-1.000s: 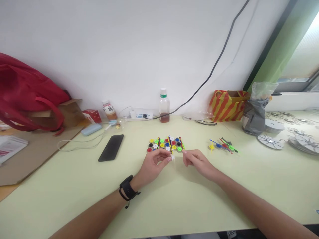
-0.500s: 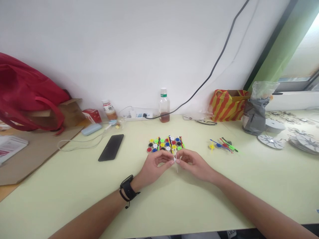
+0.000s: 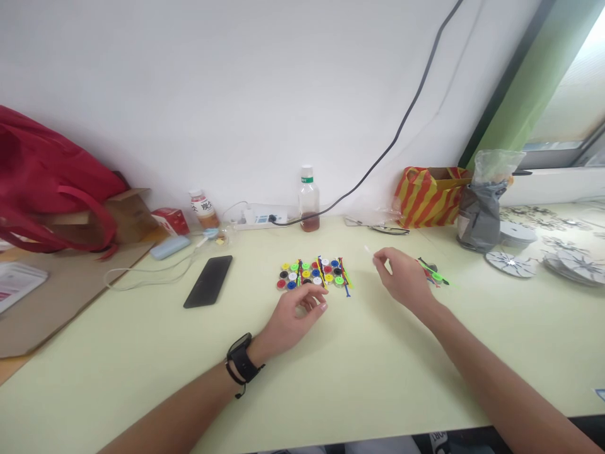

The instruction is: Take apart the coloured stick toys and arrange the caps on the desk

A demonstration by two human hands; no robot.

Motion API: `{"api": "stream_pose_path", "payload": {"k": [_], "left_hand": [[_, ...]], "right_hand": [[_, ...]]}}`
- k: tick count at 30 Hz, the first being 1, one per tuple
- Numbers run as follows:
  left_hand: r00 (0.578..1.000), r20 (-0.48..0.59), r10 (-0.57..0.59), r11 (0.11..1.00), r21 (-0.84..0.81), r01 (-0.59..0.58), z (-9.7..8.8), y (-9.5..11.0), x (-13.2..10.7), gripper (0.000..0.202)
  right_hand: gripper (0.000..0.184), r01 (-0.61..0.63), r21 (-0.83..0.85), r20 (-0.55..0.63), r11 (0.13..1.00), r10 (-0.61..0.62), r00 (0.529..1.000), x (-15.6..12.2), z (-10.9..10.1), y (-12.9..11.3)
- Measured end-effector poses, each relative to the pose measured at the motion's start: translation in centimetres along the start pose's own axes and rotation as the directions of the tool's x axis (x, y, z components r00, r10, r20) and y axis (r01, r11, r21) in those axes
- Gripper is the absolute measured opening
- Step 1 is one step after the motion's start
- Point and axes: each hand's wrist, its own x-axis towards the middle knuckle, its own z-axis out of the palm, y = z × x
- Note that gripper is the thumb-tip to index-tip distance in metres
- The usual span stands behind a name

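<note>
My left hand (image 3: 295,317) hovers just in front of a cluster of coloured round plastic pieces (image 3: 307,274), its fingers curled but apart, holding nothing. Thin coloured plastic sticks (image 3: 322,270) lie in rows among those discs. To the right, my right hand (image 3: 404,280) is closed in a pinch, with a small thin white piece (image 3: 368,250) at its fingertips, blurred by motion. Behind that hand, a smaller group of sticks and discs (image 3: 435,275) in green and red shows only in part.
A black phone (image 3: 208,282) lies on the left, near a white cable. At the back stand a bottle (image 3: 309,200), a power strip (image 3: 267,215) and a striped bag (image 3: 430,197). Grey discs (image 3: 510,263) and a grey bag (image 3: 479,214) are at the right.
My hands have come apart. The right one has moved right and away from me with the white piece, now covering part of the smaller group. My left hand stayed nearly in place.
</note>
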Motion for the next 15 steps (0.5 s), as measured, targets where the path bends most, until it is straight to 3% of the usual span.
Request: {"api": "stream_pose_path", "payload": {"k": [3,7,9,11,15], "left_hand": [[1.0,0.002,0.017,0.999,0.041,-0.017,0.1,0.2,0.0,0.021],[1.0,-0.011,-0.007,0.998,0.06,0.008,0.1,0.3,0.0,0.021],[1.0,-0.013,-0.009,0.998,0.061,0.01,0.0,0.3,0.0,0.021],[1.0,-0.008,-0.007,0.998,0.057,0.007,0.0,0.3,0.0,0.021],[1.0,0.004,-0.015,0.998,0.055,0.015,0.0,0.2,-0.1,0.02]], "right_hand": [[0.021,-0.005,-0.259,0.26,0.966,0.074,0.963,0.3,0.3,1.0],[0.022,0.074,-0.343,0.313,0.936,0.04,0.949,0.2,0.7,0.9],[0.021,0.042,-0.307,0.27,0.951,0.045,0.962,0.3,0.4,1.1],[0.028,-0.073,-0.274,0.149,0.959,0.117,0.982,0.7,-0.2,2.0],[0.059,-0.338,-0.267,-0.131,0.902,0.314,0.94,1.2,-2.5,7.6]]}}
